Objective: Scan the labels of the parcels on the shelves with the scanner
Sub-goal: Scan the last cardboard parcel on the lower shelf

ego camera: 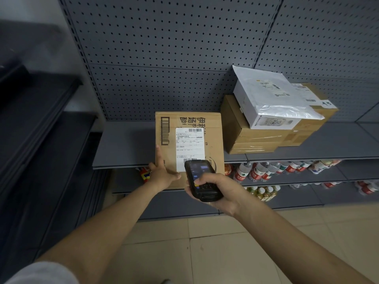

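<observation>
Stacking boxes (264, 138) rt of parcel (188, 144), scanner (202, 181)

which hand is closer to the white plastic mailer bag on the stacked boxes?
Right. The right hand, holding the black handheld scanner, is below and left of the white plastic mailer bag; the left hand is farther left, on the brown cardboard box.

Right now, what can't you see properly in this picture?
Head view only:
- The bottom of the shipping label is covered by the scanner.
- The label's print is too small to read.
- The stacked boxes are partly hidden under the white parcel.
- The scanner screen is blurred.
- The right hand wraps around the scanner's lower body.
</observation>
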Demonstrator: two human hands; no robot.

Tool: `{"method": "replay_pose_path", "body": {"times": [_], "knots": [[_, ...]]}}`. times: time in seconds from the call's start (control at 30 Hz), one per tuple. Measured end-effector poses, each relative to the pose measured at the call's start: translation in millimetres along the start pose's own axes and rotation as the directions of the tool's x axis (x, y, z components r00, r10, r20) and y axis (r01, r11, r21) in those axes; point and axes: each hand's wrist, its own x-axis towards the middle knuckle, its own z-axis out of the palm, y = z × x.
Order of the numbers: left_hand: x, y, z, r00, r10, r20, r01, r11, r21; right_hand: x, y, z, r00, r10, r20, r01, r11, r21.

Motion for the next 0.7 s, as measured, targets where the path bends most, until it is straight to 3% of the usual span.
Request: {"method": "replay_pose_path", "body": {"times": [0.17, 0.33, 0.7], "knots": [[3, 3, -8, 1.000, 0.015, 0.020, -0.016, 1.000, 0.016, 13, 3, -9, 0.987, -0.100, -0.127, 0.073, 0.977, -0.202], [15, 12, -18, 0.998, 0.021, 0.054, -0.022, 0.999, 0.030, 29, -13, -16, 0.902, -0.285, -0.323, 0.164, 0.921, -0.353], [58, 34, -39, 0.993, 0.101, 0.057, -0.105, 0.993, 0.058, 69, -46, -44, 0.860, -0.338, -0.383, 0.153, 0.886, -0.438]]}}
